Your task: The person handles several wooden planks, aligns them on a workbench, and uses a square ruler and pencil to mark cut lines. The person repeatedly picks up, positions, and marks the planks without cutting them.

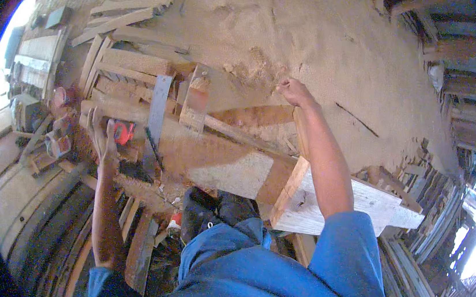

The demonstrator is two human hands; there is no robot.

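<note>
My left hand (99,135) reaches over the left end of the wooden work surface with its fingers stretched out. Just right of it lies a red tape measure (123,132), its thumb side close to the case. Out beyond the bench, my right hand (294,91) is closed above the sawdust-covered ground; anything inside the fingers is too small or hidden to make out. Below that wrist a narrow wooden board (301,133) stands partly behind my forearm. A pale, thick timber (337,202) lies under my right arm, its end facing me.
A flat metal strip (159,102) and a dark thin stick (154,148) lie across the bench. An upright wood block (195,99) stands beside them. Scrap slats (120,23) are piled far left. Stacked boards (410,277) fill the right, and a dark rod (357,119) lies on the ground.
</note>
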